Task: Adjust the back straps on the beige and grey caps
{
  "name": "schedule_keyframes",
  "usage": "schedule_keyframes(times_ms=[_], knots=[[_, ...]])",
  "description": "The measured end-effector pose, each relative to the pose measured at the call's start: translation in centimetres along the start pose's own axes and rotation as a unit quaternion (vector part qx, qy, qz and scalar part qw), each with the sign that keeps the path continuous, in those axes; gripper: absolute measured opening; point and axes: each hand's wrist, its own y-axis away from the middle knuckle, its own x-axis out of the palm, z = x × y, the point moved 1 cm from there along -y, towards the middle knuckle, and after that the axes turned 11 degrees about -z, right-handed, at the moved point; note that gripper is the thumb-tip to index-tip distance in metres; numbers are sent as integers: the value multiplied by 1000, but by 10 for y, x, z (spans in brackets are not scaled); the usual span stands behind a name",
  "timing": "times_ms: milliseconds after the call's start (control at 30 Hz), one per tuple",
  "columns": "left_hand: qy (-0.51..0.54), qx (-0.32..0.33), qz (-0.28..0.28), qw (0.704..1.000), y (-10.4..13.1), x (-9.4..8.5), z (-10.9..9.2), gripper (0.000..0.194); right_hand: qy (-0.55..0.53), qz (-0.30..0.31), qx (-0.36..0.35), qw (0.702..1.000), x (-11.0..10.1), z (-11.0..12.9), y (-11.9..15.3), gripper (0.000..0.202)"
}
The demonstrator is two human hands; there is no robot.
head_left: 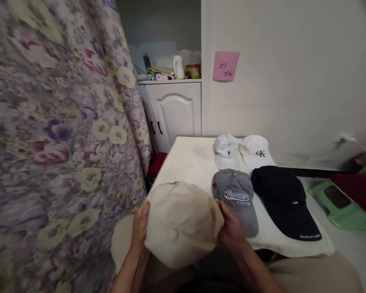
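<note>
Between my two hands is a beige baseball cap, its rounded crown and top button facing me, held over the near edge of the table. My left hand grips its left side and my right hand pinches its right edge. Just beyond my right hand lies a grey cap lettered "Always". To the right of that is a dark navy cap with its brim towards me. Behind them sit a pale cap with a small dark emblem and a white cap marked "CK".
The caps rest on a cream-covered table against the wall. A floral curtain hangs close on the left. A white cabinet stands behind, with a white jug on top. A green stool is at the right.
</note>
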Motion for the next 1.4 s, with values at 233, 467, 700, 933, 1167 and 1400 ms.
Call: schedule_keyframes(times_ms=[233, 467, 700, 933, 1167, 1400], knots=[[6, 43, 0, 999, 12, 20, -21, 50, 56, 94, -50, 993, 13, 51, 16, 32], [-3, -23, 124, 992, 25, 19, -14, 50, 142, 121, -82, 979, -10, 70, 16, 30], [-109, -14, 260, 959, 29, -5, -9, 34, 212, 187, -56, 957, -38, 66, 25, 27], [-185, 37, 440, 878, 51, 10, -36, 42, 233, 217, -45, 947, -58, 63, 32, 23], [-194, -2, 470, 861, 67, 22, -47, 40, 269, 252, -21, 929, -63, 72, 46, 21], [-182, -84, 443, 874, 76, 34, -42, 35, 281, 257, -186, 906, -33, 112, 53, 40]])
